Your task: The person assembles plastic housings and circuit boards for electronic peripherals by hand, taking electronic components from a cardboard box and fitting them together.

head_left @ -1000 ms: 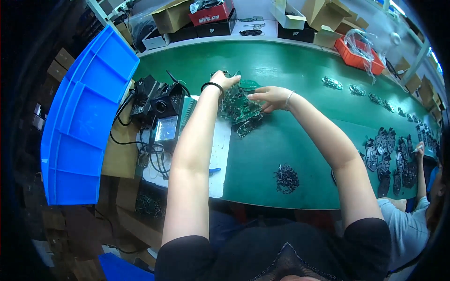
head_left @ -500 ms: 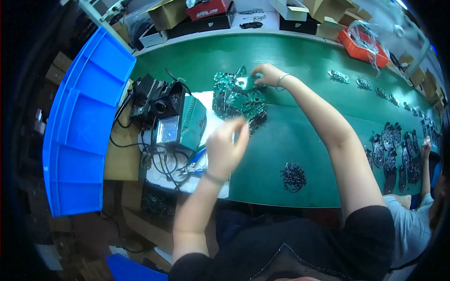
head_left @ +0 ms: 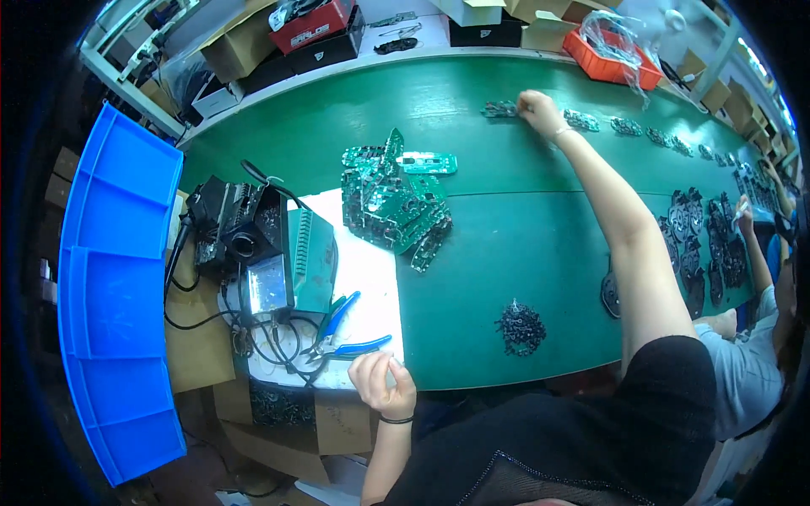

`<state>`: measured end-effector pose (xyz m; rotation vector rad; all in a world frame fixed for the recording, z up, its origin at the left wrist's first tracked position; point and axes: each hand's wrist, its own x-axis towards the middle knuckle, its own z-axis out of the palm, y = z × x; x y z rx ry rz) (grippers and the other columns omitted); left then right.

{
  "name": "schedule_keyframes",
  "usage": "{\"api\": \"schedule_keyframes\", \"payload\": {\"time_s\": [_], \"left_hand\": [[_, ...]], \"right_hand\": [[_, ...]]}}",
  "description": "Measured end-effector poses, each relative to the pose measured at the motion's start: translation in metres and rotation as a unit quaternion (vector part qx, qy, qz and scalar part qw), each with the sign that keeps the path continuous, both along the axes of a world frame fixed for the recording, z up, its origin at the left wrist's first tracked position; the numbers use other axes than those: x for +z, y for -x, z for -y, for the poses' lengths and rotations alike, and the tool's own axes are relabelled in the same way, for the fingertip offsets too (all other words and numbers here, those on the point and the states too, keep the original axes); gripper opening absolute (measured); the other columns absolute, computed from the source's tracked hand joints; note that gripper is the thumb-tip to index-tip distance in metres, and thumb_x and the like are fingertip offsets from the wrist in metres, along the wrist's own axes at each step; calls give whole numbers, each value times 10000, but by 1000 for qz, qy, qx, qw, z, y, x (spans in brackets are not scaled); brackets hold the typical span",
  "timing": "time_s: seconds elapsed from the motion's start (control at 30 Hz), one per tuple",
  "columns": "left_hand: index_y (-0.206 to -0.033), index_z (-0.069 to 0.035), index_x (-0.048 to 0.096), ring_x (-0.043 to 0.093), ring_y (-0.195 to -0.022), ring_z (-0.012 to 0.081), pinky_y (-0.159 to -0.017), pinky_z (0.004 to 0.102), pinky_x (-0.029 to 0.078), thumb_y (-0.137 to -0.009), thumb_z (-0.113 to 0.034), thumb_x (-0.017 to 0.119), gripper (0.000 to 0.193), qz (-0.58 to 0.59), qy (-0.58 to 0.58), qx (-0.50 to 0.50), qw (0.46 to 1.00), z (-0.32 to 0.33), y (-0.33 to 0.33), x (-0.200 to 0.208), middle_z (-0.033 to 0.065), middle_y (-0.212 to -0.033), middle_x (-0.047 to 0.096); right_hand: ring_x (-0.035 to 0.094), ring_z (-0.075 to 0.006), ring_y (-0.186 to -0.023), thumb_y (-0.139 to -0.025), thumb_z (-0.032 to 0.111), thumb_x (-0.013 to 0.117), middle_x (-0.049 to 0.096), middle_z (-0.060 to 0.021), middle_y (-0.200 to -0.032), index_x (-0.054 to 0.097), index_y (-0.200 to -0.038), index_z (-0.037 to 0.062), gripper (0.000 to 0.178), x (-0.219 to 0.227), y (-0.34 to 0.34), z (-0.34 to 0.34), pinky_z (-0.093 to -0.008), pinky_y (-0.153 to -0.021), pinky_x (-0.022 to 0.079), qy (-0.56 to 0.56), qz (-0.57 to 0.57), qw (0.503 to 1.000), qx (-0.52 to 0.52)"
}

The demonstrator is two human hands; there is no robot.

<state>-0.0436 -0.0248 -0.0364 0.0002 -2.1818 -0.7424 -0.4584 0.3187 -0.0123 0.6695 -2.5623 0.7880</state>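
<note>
My right hand reaches to the far side of the green table, fingers closed at the right end of a small green circuit board. That board lies at the left end of a row of small board groups. Near the front edge my left hand is curled shut, and no object shows in it. Just beyond it lie blue-handled pliers. A heap of green circuit boards sits left of the middle, with one board jutting out to its right.
A soldering station with cables stands on a white sheet at left, beside a blue bin. A small dark pile of parts lies near the front. Black shells and another person's hand are at right. An orange basket stands behind.
My right hand has moved from the board heap to the far right, and a circuit board now lies by its fingers. My left hand has drawn back from the heap toward the front edge.
</note>
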Motion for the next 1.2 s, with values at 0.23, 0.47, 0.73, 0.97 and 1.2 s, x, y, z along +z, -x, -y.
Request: {"api": "schedule_keyframes", "payload": {"time_s": [0.23, 0.47, 0.73, 0.97, 1.2], "left_hand": [[-828, 8, 615, 537, -815, 297, -736, 389, 443, -750, -15, 576, 90, 16, 20, -16, 1000, -4, 5, 5, 123, -854, 589], [-816, 24, 607, 526, -845, 294, -776, 396, 430, -768, -7, 560, 74, 29, 14, 13, 999, -5, 1, 2, 125, -864, 592], [-823, 16, 619, 537, -804, 290, -723, 384, 442, -742, -20, 580, 97, 18, 32, 5, 999, -4, 3, 2, 119, -849, 587], [-815, 7, 612, 532, -829, 298, -758, 390, 433, -743, -14, 574, 83, 33, 11, 13, 999, -6, 4, 5, 125, -860, 591], [-834, 5, 619, 556, -791, 287, -736, 379, 455, -725, -33, 598, 118, 26, 30, 18, 999, -1, 2, 2, 113, -858, 591]], "right_hand": [[601, -264, -821, -753, 117, 628, 638, -111, -826, 641, -829, 38, 110, 29, -34, 66, -378, -788, 474, -5, 73, 991, 113], [615, -186, -673, -642, 217, 794, 657, -91, -745, 641, -831, 25, 310, 20, -33, 138, -316, -610, 499, -54, 301, 936, 172], [595, -222, -783, -666, 45, 722, 613, -69, -802, 633, -892, 70, 245, 30, 14, 110, -342, -693, 494, -50, 43, 998, 15], [545, -315, -1010, -702, 70, 698, 602, -117, -996, 629, -1027, 106, 334, 38, -12, 138, -400, -876, 461, -177, 64, 980, 71], [634, -235, -829, -641, 47, 743, 671, -91, -851, 684, -863, 69, 231, 59, 2, 193, -347, -756, 507, -202, 165, 929, 263]]}}
